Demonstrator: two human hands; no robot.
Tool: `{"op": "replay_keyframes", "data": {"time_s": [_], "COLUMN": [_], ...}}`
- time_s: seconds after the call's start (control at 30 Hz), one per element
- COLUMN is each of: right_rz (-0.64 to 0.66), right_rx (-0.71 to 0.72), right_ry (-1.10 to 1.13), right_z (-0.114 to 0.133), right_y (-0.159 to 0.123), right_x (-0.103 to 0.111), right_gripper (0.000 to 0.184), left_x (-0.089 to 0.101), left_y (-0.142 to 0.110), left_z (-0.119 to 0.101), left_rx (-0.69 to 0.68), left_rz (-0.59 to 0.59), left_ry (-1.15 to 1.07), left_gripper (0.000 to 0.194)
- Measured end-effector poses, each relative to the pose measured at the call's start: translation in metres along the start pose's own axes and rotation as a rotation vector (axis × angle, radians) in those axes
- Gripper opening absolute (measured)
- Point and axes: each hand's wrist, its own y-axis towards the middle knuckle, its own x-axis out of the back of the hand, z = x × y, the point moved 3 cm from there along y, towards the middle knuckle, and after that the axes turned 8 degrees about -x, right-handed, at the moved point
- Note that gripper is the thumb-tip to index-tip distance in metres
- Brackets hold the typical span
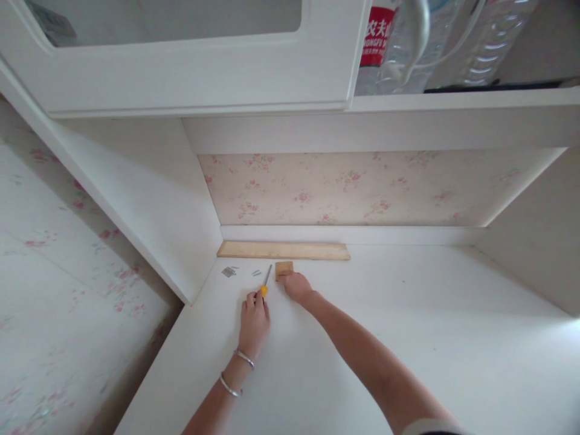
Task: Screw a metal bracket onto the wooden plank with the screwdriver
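My left hand (255, 314) is closed around the yellow handle of a screwdriver (264, 290), whose metal shaft points away from me. Just to the right, my right hand (295, 285) has its fingers on the near edge of a small square wooden block (284, 266); the fingertips are partly hidden. Left of the screwdriver tip lie a few small screws (256, 272). Farther left is a little pile of metal pieces (229, 272), too small to make out. Behind them a long flat wooden board (283, 250) lies along the back of the white desktop.
The white desktop (362, 350) is bounded by a side panel (149, 199) on the left and a flowered wall (317, 187) at the back. Overhead hang a white cabinet door (203, 72) and a shelf with plastic bottles (378, 36).
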Motion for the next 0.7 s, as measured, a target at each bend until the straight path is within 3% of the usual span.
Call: {"op": "replay_keyframes", "data": {"time_s": [0.33, 0.5, 0.7], "right_rz": [0.007, -0.028, -0.091], "right_rx": [0.013, 0.011, 0.024], "right_ry": [0.03, 0.051, 0.072], "right_z": [0.006, 0.006, 0.009], "right_y": [0.005, 0.005, 0.001], "right_x": [0.0, -0.007, -0.014], "right_gripper": [0.037, 0.039, 0.04], "left_x": [-0.013, -0.004, 0.007], "left_y": [0.034, 0.039, 0.055], "left_z": [0.016, 0.022, 0.033], "left_rx": [-0.017, 0.043, 0.093], "left_rz": [0.075, 0.111, 0.266], "left_ry": [0.183, 0.198, 0.156], "left_gripper": [0.035, 0.037, 0.035]}}
